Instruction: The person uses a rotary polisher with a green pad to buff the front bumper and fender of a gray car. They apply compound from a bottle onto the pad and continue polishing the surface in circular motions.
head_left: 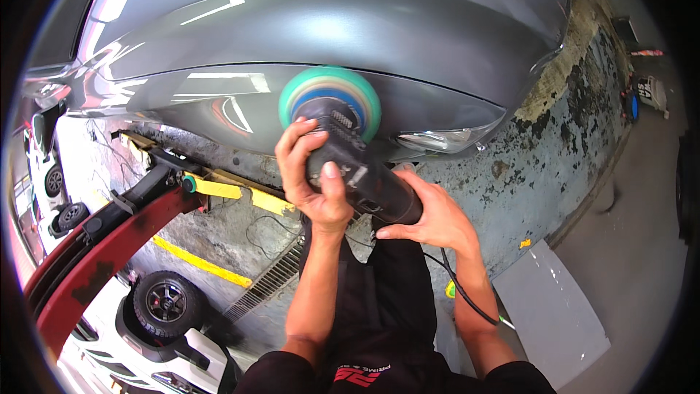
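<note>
Both my hands hold a black car polisher [368, 175]. Its round pad [292, 95], green at the rim with a blue ring inside, lies against the fender of a shiny grey car [313, 25], left of the headlight [448, 138]. My left hand [313, 182] is wrapped over the polisher's head, fingers curled around its body. My right hand [437, 215] grips the rear end of the body. A black power cord [463, 293] runs from the tool's rear past my right forearm.
A red lift arm [109, 263] with yellow parts [219, 187] reaches in from the left. A floor drain [266, 281] lies near my legs. A white vehicle [164, 357] with a large black wheel [168, 303] stands lower left. A flat grey panel [550, 314] lies at right.
</note>
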Tool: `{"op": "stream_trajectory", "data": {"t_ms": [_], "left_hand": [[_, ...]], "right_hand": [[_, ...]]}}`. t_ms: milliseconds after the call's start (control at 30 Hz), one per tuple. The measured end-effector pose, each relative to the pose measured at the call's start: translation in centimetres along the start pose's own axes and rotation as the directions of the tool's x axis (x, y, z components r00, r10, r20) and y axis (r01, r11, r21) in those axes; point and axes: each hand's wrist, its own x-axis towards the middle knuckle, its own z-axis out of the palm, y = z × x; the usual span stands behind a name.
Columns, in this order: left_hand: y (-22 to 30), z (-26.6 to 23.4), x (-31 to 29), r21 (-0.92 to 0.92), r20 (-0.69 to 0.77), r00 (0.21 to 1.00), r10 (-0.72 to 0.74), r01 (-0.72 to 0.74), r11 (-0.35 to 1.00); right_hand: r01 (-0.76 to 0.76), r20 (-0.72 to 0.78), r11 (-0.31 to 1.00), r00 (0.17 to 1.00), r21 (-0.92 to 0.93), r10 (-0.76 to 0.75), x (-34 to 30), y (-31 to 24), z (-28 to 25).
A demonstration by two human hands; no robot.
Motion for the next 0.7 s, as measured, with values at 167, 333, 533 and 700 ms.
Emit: {"op": "stream_trajectory", "data": {"t_ms": [167,333,533,700], "left_hand": [[0.7,2.5,-1.1,0.009,0.087,0.994,0.060,-0.060,0.998],[0.7,2.1,-1.2,0.026,0.104,0.994,0.040,-0.043,0.999],[-1.2,-2.4,1.8,0.050,-0.029,0.999,0.025,-0.024,0.998],[-2.5,-5.3,2.6,-0.034,-0.184,0.980,-0.070,0.064,0.997]], "right_hand": [[0.055,-0.016,0.994,0.998,0.096,-0.054,-1.5,3.1,-1.2],[0.027,0.015,0.991,0.999,0.132,-0.030,-1.5,3.7,-0.6],[0.095,0.011,0.995,0.995,0.004,-0.095,2.4,-0.6,2.1],[0.106,0.054,0.991,0.993,-0.080,-0.102,4.3,-3.4,3.0]]}}
